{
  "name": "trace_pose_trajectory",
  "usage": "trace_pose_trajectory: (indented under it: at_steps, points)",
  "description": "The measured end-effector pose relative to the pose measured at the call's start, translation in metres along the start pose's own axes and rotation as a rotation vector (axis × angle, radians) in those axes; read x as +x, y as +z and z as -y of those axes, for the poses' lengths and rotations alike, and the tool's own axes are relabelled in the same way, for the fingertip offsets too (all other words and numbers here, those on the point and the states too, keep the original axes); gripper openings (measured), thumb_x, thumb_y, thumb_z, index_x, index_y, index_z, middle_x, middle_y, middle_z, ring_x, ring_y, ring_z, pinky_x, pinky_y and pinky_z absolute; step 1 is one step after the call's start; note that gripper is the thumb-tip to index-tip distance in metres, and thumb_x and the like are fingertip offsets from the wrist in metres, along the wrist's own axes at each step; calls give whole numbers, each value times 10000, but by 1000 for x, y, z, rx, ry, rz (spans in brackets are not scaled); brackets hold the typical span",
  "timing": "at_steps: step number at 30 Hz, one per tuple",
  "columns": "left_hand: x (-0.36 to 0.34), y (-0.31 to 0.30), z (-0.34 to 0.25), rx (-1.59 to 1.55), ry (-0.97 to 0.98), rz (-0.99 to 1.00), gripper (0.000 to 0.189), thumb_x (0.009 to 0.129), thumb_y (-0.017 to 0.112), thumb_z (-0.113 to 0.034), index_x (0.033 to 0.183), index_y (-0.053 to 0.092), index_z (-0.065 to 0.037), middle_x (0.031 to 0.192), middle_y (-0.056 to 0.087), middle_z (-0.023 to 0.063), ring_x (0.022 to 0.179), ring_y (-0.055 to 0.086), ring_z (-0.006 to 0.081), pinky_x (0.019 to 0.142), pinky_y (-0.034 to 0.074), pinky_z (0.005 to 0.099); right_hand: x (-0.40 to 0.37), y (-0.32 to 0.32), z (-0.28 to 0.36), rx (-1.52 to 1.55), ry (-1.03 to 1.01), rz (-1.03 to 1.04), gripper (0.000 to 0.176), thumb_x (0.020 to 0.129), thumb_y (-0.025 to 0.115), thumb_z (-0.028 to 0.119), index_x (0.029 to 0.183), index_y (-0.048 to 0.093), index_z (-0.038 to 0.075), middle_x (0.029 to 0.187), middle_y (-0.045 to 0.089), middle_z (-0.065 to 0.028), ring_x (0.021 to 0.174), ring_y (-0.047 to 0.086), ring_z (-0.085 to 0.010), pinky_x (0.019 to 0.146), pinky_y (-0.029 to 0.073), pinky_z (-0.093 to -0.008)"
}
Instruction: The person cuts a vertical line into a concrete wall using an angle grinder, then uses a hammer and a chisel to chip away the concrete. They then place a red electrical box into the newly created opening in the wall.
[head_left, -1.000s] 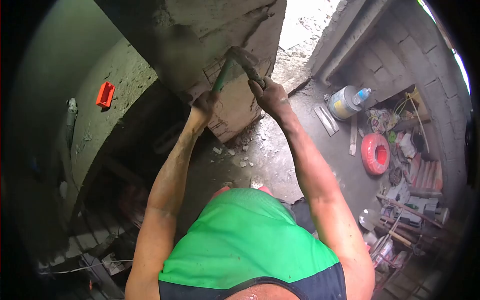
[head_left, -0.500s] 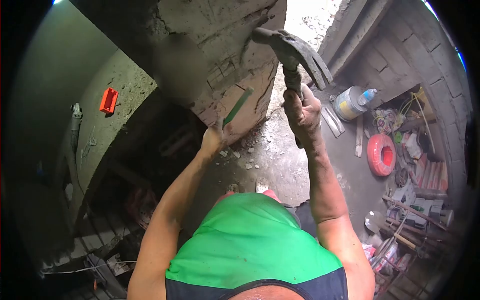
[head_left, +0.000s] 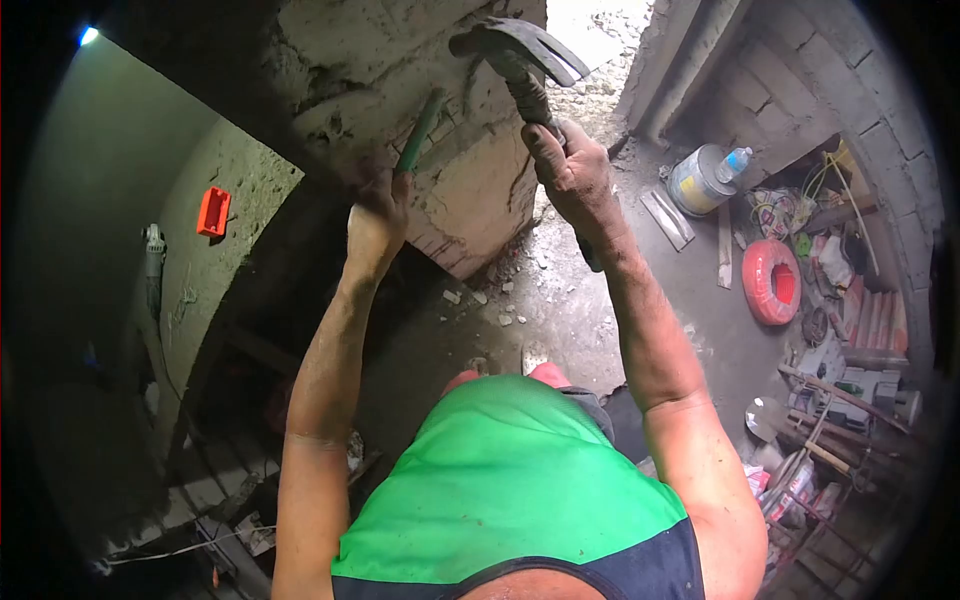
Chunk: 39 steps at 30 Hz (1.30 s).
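My right hand (head_left: 577,178) is wrapped around the handle of a dusty claw hammer (head_left: 518,66). The hammer is raised, its striking face to the left and its claw to the right, with the grip bound in wrapping. In my left hand (head_left: 376,220) is a green chisel (head_left: 421,130), a slim rod slanting up and right out of my closed fingers. Behind both tools is a chipped masonry wall (head_left: 465,212) with cracks and rough patches. The hammer head is above and to the right of the chisel's upper end, apart from it in this view.
Rubble pieces (head_left: 505,305) lie on the dusty floor ahead of my feet. To the right stand a bucket (head_left: 697,182) with a water bottle (head_left: 734,165) on top, then a coil of red tubing (head_left: 771,283) and piled tools. An orange electrical box (head_left: 213,211) sits in the left wall.
Both hands have shifted up and left, carrying the hammer and the chisel. The view has turned slightly, so more of the wall shows around the chisel.
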<state>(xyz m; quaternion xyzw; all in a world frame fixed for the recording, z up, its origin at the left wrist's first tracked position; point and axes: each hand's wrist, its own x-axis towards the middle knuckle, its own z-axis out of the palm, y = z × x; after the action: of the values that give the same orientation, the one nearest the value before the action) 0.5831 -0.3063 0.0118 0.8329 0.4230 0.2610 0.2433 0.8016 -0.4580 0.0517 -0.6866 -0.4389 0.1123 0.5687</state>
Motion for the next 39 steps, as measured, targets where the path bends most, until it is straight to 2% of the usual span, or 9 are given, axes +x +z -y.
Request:
trace_pose_trajectory:
  at_steps: [6, 9, 12, 25, 28, 31, 33, 36, 39]
  points:
    - [18, 15, 17, 265, 568, -354, 214, 949, 628, -169, 910, 582, 36, 780, 583, 225, 703, 593, 451, 629, 476, 502, 15, 4, 19, 14, -103, 8, 491, 950, 610, 515, 901, 625, 27, 684, 620, -175, 633, 651, -288, 600, 504, -397]
    - [4, 22, 24, 196, 332, -174, 324, 964, 610, -134, 1224, 548, 49, 1092, 587, 300, 1007, 582, 470, 896, 466, 450, 11, 11, 21, 19, -162, -41, 452, 944, 644, 470, 897, 620, 21, 646, 610, -161, 597, 653, -294, 568, 505, -393]
    - [9, 20, 26, 113, 333, -136, 361, 955, 619, -114, 1268, 534, 45, 1129, 587, 309, 1041, 584, 474, 889, 475, 454, 5, 33, -22, -43, -131, 30, 410, 944, 646, 437, 958, 620, 27, 784, 671, -225, 697, 694, -368, 606, 534, -439]
    - [13, 14, 28, 168, 235, -51, 260, 959, 628, -173, 1112, 582, 32, 954, 587, 274, 876, 591, 472, 770, 487, 469, 20, 30, -7, -10, -150, 25, 467, 951, 605, 480, 983, 638, 15, 785, 670, -243, 795, 686, -408, 697, 528, -470]
    - [11, 20, 36, 203, 160, 52, 265, 948, 640, -193, 1088, 599, 29, 858, 599, 256, 861, 602, 456, 763, 484, 482, 36, 35, -52, -401, 205, 357, 540, 965, 539, 533, 1087, 643, 17, 953, 695, -254, 966, 671, -408, 860, 515, -473]
    - [12, 35, 39, 365, 467, -175, 294, 954, 631, -273, 912, 593, 16, 755, 620, 233, 750, 633, 440, 625, 495, 504, 31, 20, -43, -421, 110, 225, 529, 966, 542, 528, 1068, 643, 19, 916, 696, -249, 941, 674, -420, 828, 525, -474]
    - [-2, 38, 35, 244, 88, 25, 279, 964, 615, -270, 959, 592, 8, 786, 624, 242, 772, 639, 437, 654, 500, 503, 28, 10, -44, -317, 74, 149, 527, 953, 575, 543, 1008, 648, 24, 819, 694, -208, 809, 686, -391, 713, 523, -466]
    - [-13, 33, 37, 122, 329, -147, 238, 976, 599, -230, 1000, 592, 6, 819, 620, 253, 788, 638, 432, 677, 496, 493, 17, -6, -46, -115, 76, 35, 501, 954, 605, 518, 998, 658, 22, 743, 655, -152, 709, 649, -242, 668, 515, -391]
    - [-5, 16, 27, -93, 93, -63, 206, 978, 596, -195, 1037, 598, 3, 860, 610, 253, 835, 632, 433, 694, 492, 478, 8, -16, -58, -52, 129, -9, 534, 943, 609, 543, 1058, 674, 26, 786, 679, -170, 755, 668, -255, 717, 521, -398]
